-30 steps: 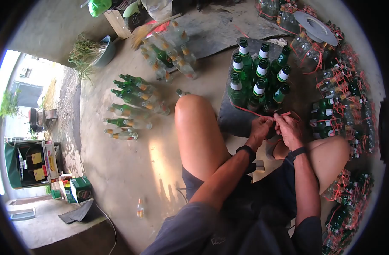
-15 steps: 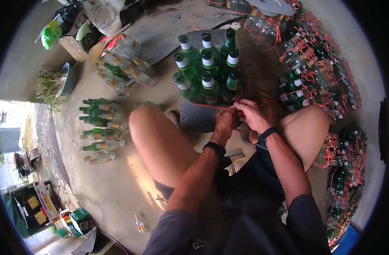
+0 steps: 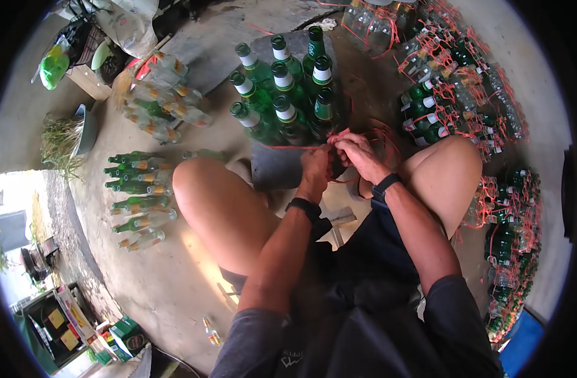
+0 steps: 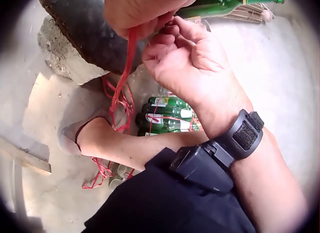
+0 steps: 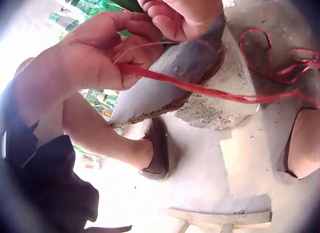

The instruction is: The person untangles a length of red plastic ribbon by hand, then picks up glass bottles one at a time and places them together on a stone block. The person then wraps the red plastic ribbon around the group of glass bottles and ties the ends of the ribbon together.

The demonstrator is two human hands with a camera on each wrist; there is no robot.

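Several green glass bottles (image 3: 283, 113) with white neck labels stand upright, packed together on a dark slab (image 3: 273, 170). Red plastic string (image 3: 279, 147) runs low across the front of the group. Near its front right corner, the left hand (image 3: 315, 169) pinches the string with curled fingers. One strand (image 5: 195, 87) trails from this hand in the right wrist view. Close against it, the right hand (image 3: 359, 155) also pinches string, its fingertips meeting the left hand's. In the left wrist view the right hand (image 4: 185, 62) overlaps a green bottle (image 4: 215, 3). The fingers partly hide the crossing strands.
String-tied bottle bundles (image 3: 427, 113) line the right side. Loose clear and green bottles (image 3: 140, 186) stand at left, with another group (image 3: 165, 104) behind. A single bottle (image 3: 211, 332) is at lower left. Loose red string (image 3: 384, 135) lies right of the slab, between the bent knees.
The head view has swung right, so bottles and hands appear farther left and higher. Both hands stay together on the string at the group's front right corner, with small finger shifts.
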